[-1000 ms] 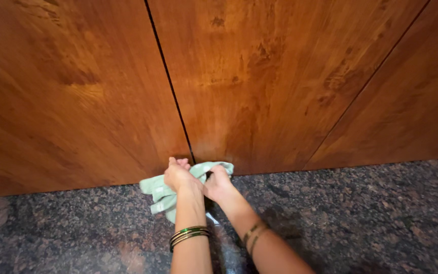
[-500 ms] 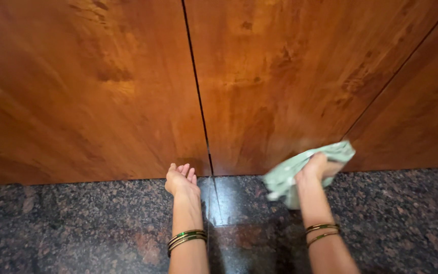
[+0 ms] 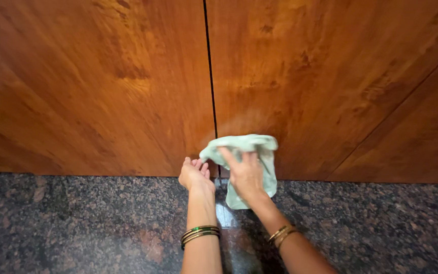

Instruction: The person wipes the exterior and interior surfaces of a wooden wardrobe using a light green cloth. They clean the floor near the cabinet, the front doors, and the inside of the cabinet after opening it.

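Observation:
A pale green cloth [image 3: 259, 147] is pressed against the lower part of a glossy wooden panel [image 3: 330, 76], just right of a dark vertical seam [image 3: 210, 76]. My right hand [image 3: 244, 175] grips the cloth from below, fingers spread over it. My left hand [image 3: 194, 175] is close beside it at the foot of the seam, fingers curled upward and apart, touching the cloth's left corner. Both wrists wear green and gold bangles [image 3: 200, 234].
A second wooden panel [image 3: 87, 86] fills the left side. A polished dark speckled granite floor [image 3: 77, 223] runs along the bottom. A diagonal seam [image 3: 401, 104] crosses the wood at the right.
My right hand has carried the cloth from the right side back left toward the seam. The left hand has stayed at the foot of the seam.

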